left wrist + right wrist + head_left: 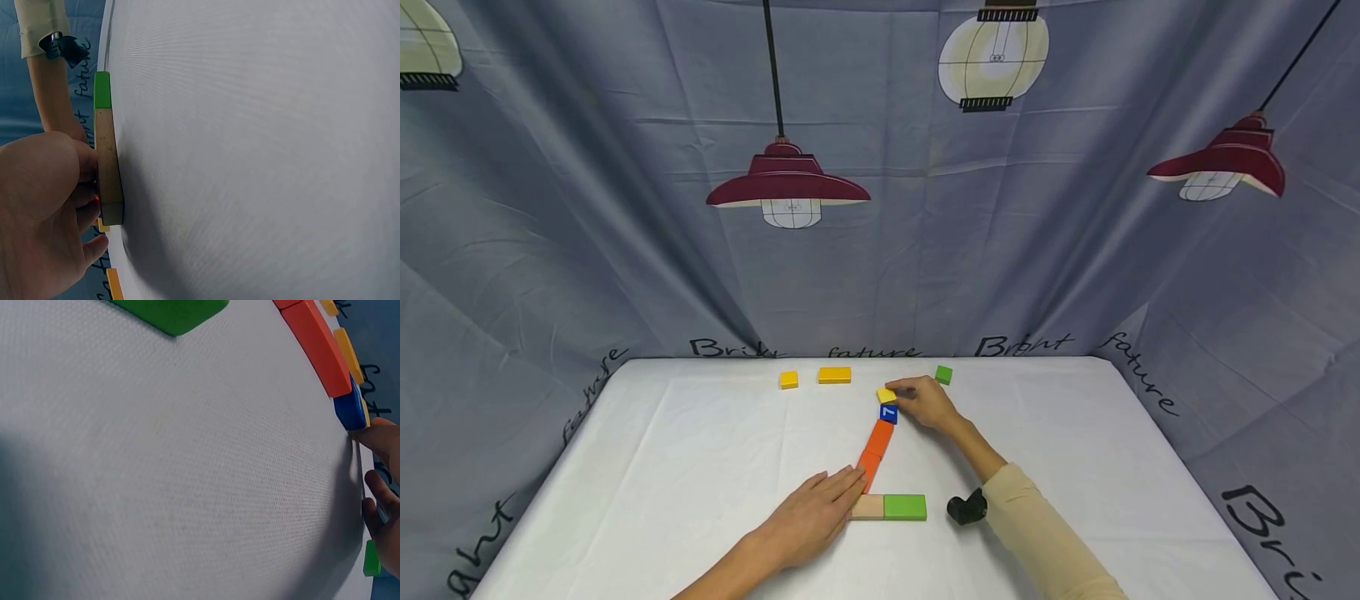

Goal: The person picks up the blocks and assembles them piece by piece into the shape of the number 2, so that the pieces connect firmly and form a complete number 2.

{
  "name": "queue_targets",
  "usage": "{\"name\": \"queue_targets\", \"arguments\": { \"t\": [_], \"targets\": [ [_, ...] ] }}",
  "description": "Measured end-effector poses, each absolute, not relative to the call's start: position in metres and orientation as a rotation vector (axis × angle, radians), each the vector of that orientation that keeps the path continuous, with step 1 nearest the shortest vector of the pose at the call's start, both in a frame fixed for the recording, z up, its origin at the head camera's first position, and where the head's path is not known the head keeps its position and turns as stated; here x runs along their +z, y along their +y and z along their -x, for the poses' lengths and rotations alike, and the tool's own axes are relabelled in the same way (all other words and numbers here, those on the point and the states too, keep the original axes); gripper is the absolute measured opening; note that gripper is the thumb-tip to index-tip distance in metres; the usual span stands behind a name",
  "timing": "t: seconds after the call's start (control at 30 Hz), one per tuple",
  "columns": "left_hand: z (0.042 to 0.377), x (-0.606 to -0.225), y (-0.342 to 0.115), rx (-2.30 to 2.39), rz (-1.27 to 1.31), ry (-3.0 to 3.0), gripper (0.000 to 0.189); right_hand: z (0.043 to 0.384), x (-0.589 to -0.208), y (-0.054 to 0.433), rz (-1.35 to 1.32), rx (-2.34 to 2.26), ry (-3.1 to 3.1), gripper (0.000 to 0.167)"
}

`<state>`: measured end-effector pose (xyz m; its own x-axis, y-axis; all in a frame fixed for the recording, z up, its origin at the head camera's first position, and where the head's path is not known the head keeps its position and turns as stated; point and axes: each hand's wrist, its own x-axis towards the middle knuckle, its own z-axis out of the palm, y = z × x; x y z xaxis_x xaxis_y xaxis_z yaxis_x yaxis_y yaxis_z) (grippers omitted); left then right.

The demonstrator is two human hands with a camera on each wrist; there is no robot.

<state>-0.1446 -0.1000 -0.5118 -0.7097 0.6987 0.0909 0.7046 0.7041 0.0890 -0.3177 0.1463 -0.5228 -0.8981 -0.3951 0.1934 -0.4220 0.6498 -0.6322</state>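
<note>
A small yellow block [886, 396] lies at the far end of a slanting row, and my right hand [928, 404] pinches it between thumb and index finger. Touching it on the near side is a blue block [889, 413] with a white 7. Two orange blocks [880, 437] continue the row toward me. At its near end, a plain wooden block [869, 507] meets a green block [906, 507] side by side. My left hand [816, 512] lies with straight fingers against the lower orange block and over the wooden block's left end, which the head view hides.
Along the table's far edge lie a small yellow-orange block [788, 380], a longer one [835, 376] and a small green block [943, 375]. A black wrist device [967, 507] sits at my right cuff. Grey printed cloth [880, 275] hangs behind the white table [700, 450].
</note>
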Motion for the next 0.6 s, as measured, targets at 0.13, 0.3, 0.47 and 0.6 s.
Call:
{"name": "queue_targets", "arguments": {
  "t": [0.13,0.3,0.47,0.6],
  "targets": [
    [0.1445,-0.5125,-0.1001,-0.173,1.178,-2.845,0.045,0.3180,-0.5230,0.1461,-0.681,1.106,-2.838,0.027],
    [0.1446,-0.5124,-0.1002,-0.168,1.178,-2.844,0.045,0.3177,-0.5221,0.1457,-0.676,1.112,-2.846,0.027],
    [0.1450,-0.5116,-0.0999,-0.173,1.173,-2.861,0.046,0.3173,-0.5204,0.1458,-0.685,1.131,-2.851,0.027],
    [0.1453,-0.5113,-0.0999,-0.179,1.172,-2.867,0.046,0.3183,-0.5208,0.1455,-0.696,1.129,-2.854,0.028]
  ]
}}
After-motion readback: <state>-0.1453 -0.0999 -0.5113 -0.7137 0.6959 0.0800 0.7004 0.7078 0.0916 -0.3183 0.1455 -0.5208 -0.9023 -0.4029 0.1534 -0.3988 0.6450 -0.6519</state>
